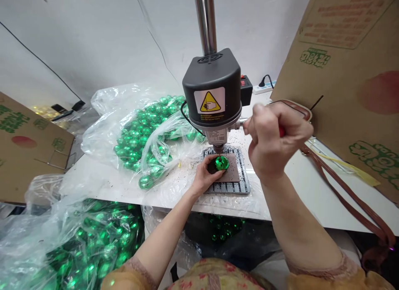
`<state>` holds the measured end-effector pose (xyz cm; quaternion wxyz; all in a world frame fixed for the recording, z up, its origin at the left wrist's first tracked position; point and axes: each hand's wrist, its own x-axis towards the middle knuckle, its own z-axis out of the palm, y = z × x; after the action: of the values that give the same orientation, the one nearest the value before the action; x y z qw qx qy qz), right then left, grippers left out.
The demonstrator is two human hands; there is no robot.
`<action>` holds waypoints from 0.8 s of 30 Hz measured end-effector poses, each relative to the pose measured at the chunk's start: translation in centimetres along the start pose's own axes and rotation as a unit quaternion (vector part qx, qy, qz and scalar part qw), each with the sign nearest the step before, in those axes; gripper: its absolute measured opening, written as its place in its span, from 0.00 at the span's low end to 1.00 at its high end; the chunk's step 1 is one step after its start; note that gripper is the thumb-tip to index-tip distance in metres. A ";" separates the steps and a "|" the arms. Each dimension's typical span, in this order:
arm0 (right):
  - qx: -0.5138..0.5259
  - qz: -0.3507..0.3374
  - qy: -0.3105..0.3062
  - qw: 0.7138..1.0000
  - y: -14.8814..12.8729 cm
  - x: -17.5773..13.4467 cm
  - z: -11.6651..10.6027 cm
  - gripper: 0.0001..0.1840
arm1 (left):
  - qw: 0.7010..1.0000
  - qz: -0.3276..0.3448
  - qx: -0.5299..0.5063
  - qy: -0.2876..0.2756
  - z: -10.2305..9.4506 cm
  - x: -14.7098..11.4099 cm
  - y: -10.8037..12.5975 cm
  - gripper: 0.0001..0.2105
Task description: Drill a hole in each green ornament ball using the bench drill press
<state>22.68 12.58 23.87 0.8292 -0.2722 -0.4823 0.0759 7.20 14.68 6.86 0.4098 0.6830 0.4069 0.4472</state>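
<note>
Right hand (274,142) clenched on handle (282,132), left hand (205,173) pinching ball (222,163) near front table edge (120,191): could drill fingertips (220,173) if slipping.

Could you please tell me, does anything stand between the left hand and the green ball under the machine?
Nothing visible does: the left hand holds the green ball between thumb and finger, on the brown pad beneath the black machine.

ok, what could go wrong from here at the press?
1. The left hand pinches the green ball right under the chuck; a slip could put fingertips in the tool's path.
2. No clamp shows on the ball, so it might spin loose.
3. Loose clear plastic beside the base might snag.
</note>
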 end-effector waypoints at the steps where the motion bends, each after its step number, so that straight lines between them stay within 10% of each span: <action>1: -0.005 0.016 0.003 1.000 -0.3 0.8 0.3 0.25 | 1.000 -0.002 0.008 0.008 0.0 0.0 0.1 0.22; 8: -0.003 0.080 0.009 0.997 -0.5 3.0 1.1 0.26 | 0.981 0.109 0.123 0.099 -0.2 -4.1 2.3 0.20; 13: -0.001 0.072 0.010 0.997 -0.1 2.7 1.0 0.27 | 0.904 0.323 0.225 -0.165 -0.3 -13.3 0.7 0.24; 17: 0.011 0.054 0.010 0.998 0.2 2.7 1.0 0.26 | 0.831 0.212 0.368 -0.360 0.3 -17.3 -3.5 0.22; 21: 0.019 0.049 0.008 0.999 0.0 2.7 1.0 0.25 | 0.838 0.014 0.416 -0.352 0.3 -16.7 -4.5 0.28; 24: 0.021 0.049 0.008 0.999 -0.2 2.6 0.9 0.25 | 0.868 0.130 0.325 -0.353 -0.8 -15.3 -1.7 0.18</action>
<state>23.25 13.80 26.32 0.8339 -0.2786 -0.4598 0.1247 1.98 1.33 1.23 0.2192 0.9365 0.2652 0.0681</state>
